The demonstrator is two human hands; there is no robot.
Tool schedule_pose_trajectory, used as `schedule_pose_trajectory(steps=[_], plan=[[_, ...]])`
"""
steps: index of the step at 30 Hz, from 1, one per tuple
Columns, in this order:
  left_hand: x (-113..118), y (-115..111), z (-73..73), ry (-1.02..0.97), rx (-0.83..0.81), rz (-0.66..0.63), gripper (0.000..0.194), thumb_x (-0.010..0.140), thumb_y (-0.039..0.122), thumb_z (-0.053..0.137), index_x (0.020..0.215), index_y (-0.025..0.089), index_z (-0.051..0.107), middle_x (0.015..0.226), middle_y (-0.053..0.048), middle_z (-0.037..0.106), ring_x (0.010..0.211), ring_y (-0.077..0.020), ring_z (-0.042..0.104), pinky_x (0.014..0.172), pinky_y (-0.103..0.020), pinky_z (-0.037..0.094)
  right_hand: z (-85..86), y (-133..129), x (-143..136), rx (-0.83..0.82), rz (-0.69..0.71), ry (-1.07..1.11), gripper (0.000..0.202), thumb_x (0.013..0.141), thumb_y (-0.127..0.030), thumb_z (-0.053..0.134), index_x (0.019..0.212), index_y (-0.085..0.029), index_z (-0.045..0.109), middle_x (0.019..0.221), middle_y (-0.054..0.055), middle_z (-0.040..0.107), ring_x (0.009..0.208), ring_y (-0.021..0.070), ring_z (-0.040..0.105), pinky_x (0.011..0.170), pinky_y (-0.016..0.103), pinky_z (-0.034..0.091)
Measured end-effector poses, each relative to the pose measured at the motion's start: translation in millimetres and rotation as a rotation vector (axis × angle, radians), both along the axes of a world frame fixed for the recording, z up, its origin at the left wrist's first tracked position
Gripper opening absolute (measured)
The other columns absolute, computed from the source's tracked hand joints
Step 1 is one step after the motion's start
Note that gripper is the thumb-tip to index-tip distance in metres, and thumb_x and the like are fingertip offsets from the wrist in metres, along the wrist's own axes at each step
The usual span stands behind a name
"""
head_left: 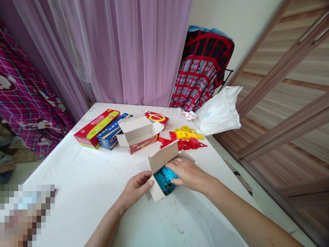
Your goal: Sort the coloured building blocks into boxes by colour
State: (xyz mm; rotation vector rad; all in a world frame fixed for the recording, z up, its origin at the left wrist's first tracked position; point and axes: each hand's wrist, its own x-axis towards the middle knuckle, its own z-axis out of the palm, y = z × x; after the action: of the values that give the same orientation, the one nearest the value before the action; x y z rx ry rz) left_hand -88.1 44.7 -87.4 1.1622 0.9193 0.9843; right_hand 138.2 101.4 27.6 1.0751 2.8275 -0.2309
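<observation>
A small open cardboard box [163, 158] with raised flaps lies near the middle of the table, holding blue toothed plastic building pieces [161, 181]. My left hand [137, 187] pinches the box's left end flap between thumb and fingers. Reaching into the box from the right, my right hand [189, 173] has its fingers curled over some of the blue pieces; the fingertips are partly hidden. Just beyond the box lie loose red plastic pieces [191, 144], with yellow plastic pieces [186, 133] behind them.
An open red-and-white box [144, 143] stands left of the red pieces. Behind are a blue box [110, 137], a red-and-green box [95, 128] and a smaller red box [160, 119]. A white plastic bag [218, 111] sits at the table's right edge. A pixelated patch covers the lower left.
</observation>
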Motion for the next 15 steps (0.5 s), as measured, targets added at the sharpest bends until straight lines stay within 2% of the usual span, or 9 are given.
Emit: schedule_pose_trajectory(steps=[6, 11, 15], plan=[[0, 0, -1.0, 0.004, 0.005, 0.003, 0.044, 0.077, 0.049, 0.069, 0.108, 0.018, 0.063, 0.106, -0.006, 0.071, 0.092, -0.0184, 0.063, 0.083, -0.03, 0.05, 4.0, -2, 5, -0.005, -0.024, 0.052, 0.034, 0.078, -0.029, 0.067, 0.11, -0.018, 0.06, 0.104, 0.008, 0.066, 0.097, 0.0226, 0.058, 0.083, 0.032, 0.041], [0, 0, 0.6, 0.014, 0.013, 0.009, 0.043, 0.077, 0.05, 0.069, 0.106, 0.018, 0.064, 0.103, -0.006, 0.071, 0.09, -0.018, 0.063, 0.083, -0.03, 0.05, 11.0, -10, -4, -0.05, 0.026, 0.094, 0.03, 0.079, -0.029, 0.066, 0.107, -0.018, 0.06, 0.104, 0.008, 0.066, 0.096, 0.0218, 0.058, 0.083, 0.032, 0.042], [-1, 0, 1.5, 0.013, 0.006, -0.001, 0.044, 0.078, 0.05, 0.068, 0.107, 0.018, 0.064, 0.103, -0.006, 0.071, 0.09, -0.0178, 0.063, 0.083, -0.029, 0.05, 10.3, -7, -5, -0.053, 0.006, 0.09, 0.032, 0.079, -0.029, 0.066, 0.108, -0.018, 0.06, 0.104, 0.008, 0.066, 0.095, 0.0223, 0.058, 0.083, 0.033, 0.042]])
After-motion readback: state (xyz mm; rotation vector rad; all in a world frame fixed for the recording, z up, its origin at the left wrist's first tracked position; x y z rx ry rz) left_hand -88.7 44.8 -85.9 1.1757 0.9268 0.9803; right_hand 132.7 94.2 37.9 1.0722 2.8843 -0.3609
